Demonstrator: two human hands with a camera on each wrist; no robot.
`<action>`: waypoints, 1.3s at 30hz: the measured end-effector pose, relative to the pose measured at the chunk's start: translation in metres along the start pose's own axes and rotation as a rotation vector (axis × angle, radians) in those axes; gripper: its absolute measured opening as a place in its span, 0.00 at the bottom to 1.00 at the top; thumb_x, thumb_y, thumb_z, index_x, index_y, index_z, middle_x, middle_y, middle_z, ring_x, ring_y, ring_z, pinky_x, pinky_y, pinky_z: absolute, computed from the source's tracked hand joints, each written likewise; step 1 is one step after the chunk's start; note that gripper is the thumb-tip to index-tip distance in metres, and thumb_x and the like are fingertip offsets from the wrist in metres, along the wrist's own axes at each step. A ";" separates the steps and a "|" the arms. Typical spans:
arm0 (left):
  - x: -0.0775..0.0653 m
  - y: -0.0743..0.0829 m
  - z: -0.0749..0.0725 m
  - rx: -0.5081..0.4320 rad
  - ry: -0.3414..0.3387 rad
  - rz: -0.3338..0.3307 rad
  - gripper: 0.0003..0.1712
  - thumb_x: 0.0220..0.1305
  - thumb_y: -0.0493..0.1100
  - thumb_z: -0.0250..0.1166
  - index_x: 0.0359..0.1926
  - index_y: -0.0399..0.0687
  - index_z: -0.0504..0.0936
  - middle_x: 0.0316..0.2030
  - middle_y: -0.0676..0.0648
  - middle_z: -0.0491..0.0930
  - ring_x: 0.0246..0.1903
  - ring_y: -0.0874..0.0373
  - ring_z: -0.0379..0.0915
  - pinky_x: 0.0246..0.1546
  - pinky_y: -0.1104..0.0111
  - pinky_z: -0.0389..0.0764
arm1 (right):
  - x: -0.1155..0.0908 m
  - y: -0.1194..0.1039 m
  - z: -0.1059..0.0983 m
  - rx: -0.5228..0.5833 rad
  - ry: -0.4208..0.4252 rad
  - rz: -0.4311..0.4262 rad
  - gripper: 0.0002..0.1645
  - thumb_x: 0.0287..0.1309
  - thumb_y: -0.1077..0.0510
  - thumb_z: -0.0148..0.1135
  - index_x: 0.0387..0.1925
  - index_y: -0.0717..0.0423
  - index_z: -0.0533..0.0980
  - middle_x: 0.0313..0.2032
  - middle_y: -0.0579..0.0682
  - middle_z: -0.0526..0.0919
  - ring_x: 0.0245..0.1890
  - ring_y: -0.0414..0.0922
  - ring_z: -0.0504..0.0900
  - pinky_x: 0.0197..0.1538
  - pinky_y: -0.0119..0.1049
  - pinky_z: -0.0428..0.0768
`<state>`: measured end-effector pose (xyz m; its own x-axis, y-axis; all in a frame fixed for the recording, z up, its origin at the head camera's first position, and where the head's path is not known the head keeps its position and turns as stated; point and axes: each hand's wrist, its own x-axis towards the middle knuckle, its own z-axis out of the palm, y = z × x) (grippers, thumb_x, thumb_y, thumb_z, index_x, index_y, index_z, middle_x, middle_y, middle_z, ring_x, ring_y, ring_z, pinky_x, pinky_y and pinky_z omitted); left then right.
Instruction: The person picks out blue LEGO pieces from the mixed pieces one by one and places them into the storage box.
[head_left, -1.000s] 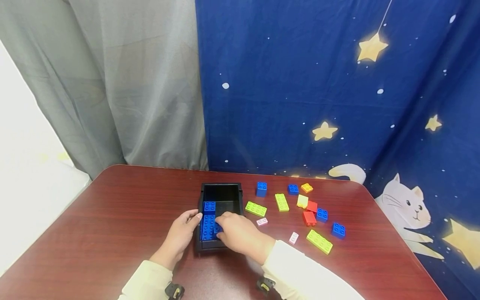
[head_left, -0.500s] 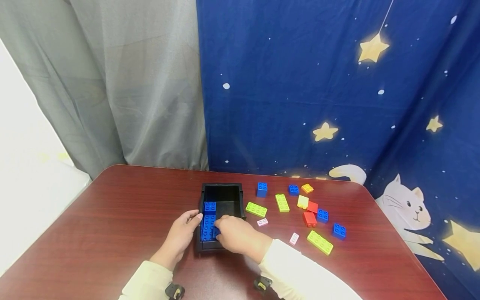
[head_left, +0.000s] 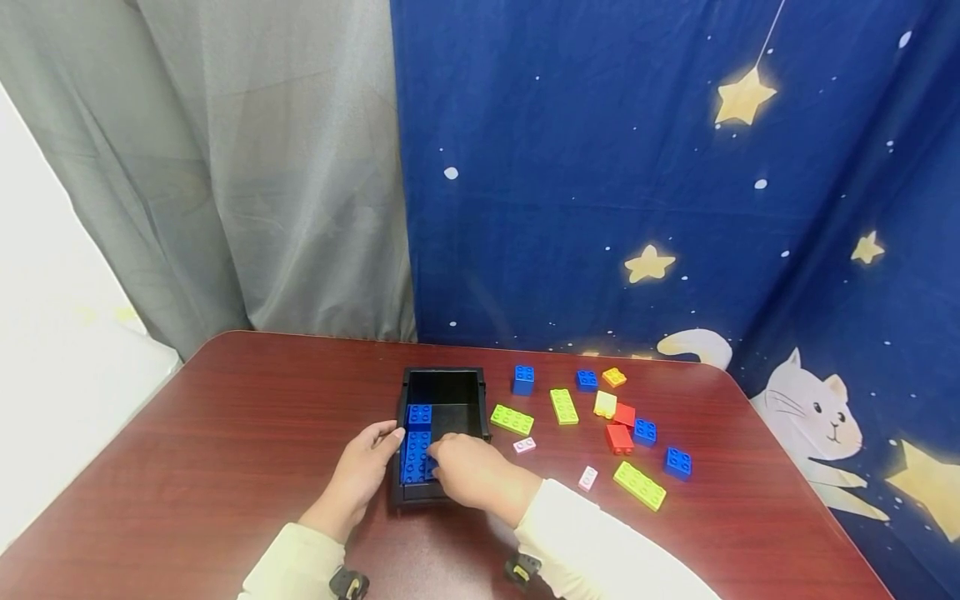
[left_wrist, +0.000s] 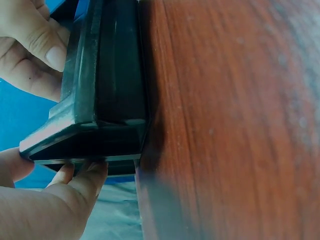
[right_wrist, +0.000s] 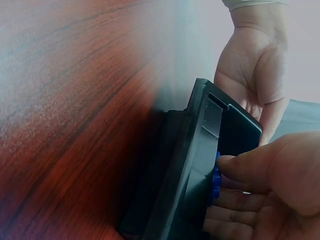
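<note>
A black plastic bin stands on the table, blue studded building bricks lined up along its left side. My left hand holds the left wall, its thumb at the rim and its fingers against the outside. Reaching into the near right part of the bin, my right hand pinches a blue building brick between thumb and fingers. That brick sits right beside the row and is mostly covered by the hand in the head view.
Loose bricks lie right of the bin on the brown table: lime ones, blue ones, red ones, pale pink ones and yellow ones. Curtains hang behind the table's far edge.
My right hand has shifted slightly left and toward me inside the bin, still pinching the blue building brick. The left hand has stayed on the bin's wall.
</note>
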<state>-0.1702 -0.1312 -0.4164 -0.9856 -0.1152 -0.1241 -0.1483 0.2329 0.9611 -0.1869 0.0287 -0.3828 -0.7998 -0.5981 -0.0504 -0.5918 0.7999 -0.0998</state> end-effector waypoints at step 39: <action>0.001 -0.003 0.000 0.015 0.005 0.008 0.28 0.74 0.47 0.50 0.65 0.31 0.64 0.63 0.28 0.67 0.64 0.34 0.61 0.64 0.44 0.63 | 0.003 0.000 0.006 0.032 0.084 -0.046 0.24 0.62 0.49 0.62 0.56 0.56 0.78 0.53 0.51 0.81 0.53 0.44 0.80 0.54 0.37 0.80</action>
<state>-0.1709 -0.1324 -0.4190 -0.9863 -0.1183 -0.1150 -0.1415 0.2483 0.9583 -0.1886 0.0271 -0.3886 -0.7781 -0.6270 0.0387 -0.6260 0.7687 -0.1313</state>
